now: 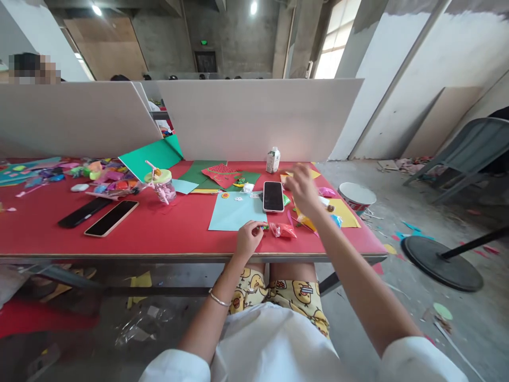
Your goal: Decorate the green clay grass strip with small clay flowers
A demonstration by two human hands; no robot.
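Note:
My left hand (249, 239) rests at the table's near edge, its fingers pinched around a small green piece (263, 227), perhaps of modelling clay. Just right of it lies a clear packet of red-orange clay (283, 230). A light blue sheet (227, 216) with small flower and cloud shapes lies beyond the hand. On the sheet's right side is a phone (273, 197) with a dark screen. My right hand (304, 185) is raised over the yellow sheets (347, 213), smeared by motion; whether it holds anything is unclear. Several small packets lie below it.
A small carton (273, 160) stands near the white partition (254, 116). To the left are a lidded jar (163, 188), another phone (111, 218), a black case (84, 212) and many clay packets (115, 183). A bucket (357, 197) stands on the floor beyond the table's right edge.

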